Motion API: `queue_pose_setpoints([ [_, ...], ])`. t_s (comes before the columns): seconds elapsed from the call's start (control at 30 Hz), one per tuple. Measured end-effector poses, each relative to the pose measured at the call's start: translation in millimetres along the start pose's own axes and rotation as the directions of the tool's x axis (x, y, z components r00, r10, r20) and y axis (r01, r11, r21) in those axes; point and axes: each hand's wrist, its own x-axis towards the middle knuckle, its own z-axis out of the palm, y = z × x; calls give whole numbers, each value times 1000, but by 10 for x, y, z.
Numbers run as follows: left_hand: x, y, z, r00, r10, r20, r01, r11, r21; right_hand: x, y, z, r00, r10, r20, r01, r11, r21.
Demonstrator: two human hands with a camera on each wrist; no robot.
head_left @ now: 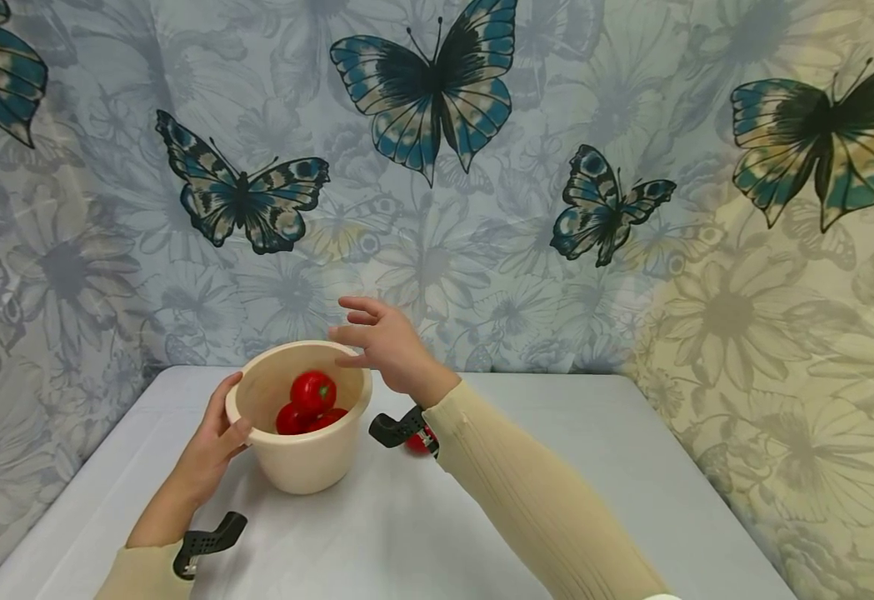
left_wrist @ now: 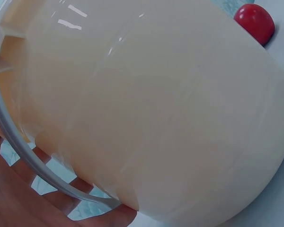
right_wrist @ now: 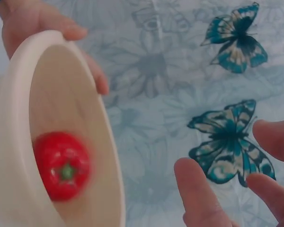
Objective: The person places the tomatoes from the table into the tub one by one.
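Note:
A cream plastic bucket (head_left: 305,467) stands on the table, tilted slightly. Several red bell peppers (head_left: 312,392) lie inside it; the right wrist view shows one pepper (right_wrist: 64,165) with its green stem end. My left hand (head_left: 207,450) grips the bucket's left side at the rim, and a grey bail handle (left_wrist: 35,163) runs past its fingers in the left wrist view. Over the right rim, my right hand (head_left: 395,346) is held with fingers spread and nothing in them. Another red pepper (head_left: 419,442) sits on the table right of the bucket, partly hidden by the right wrist's camera.
A white-covered table (head_left: 556,467) carries the bucket and the loose pepper. Directly behind it hangs a floral cloth backdrop (head_left: 437,275) with printed butterflies, which also lines both sides. Black camera mounts (head_left: 212,537) are worn on both wrists.

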Motion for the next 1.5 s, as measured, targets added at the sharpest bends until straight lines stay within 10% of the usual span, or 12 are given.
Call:
queue_pose_setpoints([
  [0.97, -4, -11, 23, 1000, -7, 6, 7, 1000, 8, -94, 211, -277, 1000, -13, -27, 16, 995, 98],
  [1.2, -15, 32, 22, 1000, -6, 2, 6, 1000, -2, -479, 636, -624, 996, -2, -91, 24, 970, 243],
  [1.5, -21, 48, 40, 1000, 5, 5, -5, 1000, -12, -878, 1292, -1407, 977, 40, -208, -1, 983, 184],
])
